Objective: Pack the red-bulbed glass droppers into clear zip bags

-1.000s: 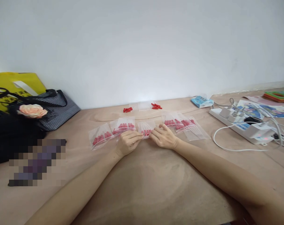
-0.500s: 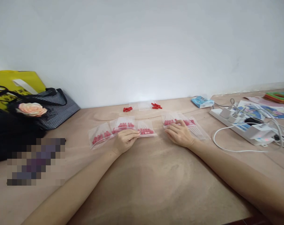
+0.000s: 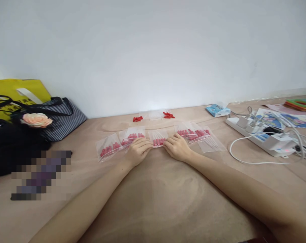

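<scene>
A small clear zip bag (image 3: 157,134) with a row of red cylindrical pieces inside lies flat in the middle, its zip edge toward me. My left hand (image 3: 139,151) is closed with its fingertips at the bag's near left corner. At the near right corner, the closed fingers of my right hand (image 3: 177,147) grip the same edge. To the left, two more filled zip bags (image 3: 109,144) overlap, one partly behind my left hand. Other filled bags (image 3: 190,132) overlap to the right, on top of what look like unfilled bags (image 3: 212,144).
Two loose piles of red pieces (image 3: 137,118) (image 3: 169,115) lie near the wall, with clear bags (image 3: 155,114) between them. A power strip (image 3: 259,136) with white cables and a blue packet (image 3: 217,110) are on the right. A striped bag (image 3: 64,118) stands left, near a blurred-out item.
My right hand has moved left from the right-hand bags to the middle bag. The middle bag has straightened slightly, and my left hand has shifted a little right.
</scene>
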Demonstrator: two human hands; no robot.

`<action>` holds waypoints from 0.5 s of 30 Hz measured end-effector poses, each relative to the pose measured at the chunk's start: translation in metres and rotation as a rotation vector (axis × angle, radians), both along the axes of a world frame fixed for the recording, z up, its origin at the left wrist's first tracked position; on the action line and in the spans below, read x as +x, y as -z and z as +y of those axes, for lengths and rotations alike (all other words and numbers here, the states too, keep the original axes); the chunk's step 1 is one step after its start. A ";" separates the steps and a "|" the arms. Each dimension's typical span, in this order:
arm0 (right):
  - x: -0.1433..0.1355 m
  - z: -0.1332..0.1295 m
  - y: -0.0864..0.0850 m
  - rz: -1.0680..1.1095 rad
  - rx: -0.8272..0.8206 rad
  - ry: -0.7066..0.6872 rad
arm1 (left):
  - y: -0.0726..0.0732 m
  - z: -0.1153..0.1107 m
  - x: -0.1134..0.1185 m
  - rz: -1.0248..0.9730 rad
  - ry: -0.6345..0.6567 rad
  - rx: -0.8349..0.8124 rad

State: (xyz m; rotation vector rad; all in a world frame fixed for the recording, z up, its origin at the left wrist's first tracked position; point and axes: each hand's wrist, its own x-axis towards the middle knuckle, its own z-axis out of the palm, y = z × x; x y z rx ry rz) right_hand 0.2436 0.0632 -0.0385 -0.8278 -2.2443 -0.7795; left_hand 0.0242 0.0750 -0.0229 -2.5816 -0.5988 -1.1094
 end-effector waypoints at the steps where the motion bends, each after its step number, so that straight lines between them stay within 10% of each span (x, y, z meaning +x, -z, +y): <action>1: 0.003 0.002 0.001 0.003 -0.007 0.028 | -0.002 0.002 -0.004 -0.004 -0.039 0.002; 6: 0.011 0.021 0.004 0.005 -0.054 0.159 | -0.019 0.017 -0.038 0.135 -0.273 -0.123; 15: 0.025 -0.001 0.004 0.103 -0.186 0.139 | -0.025 0.032 -0.076 0.211 -0.210 -0.124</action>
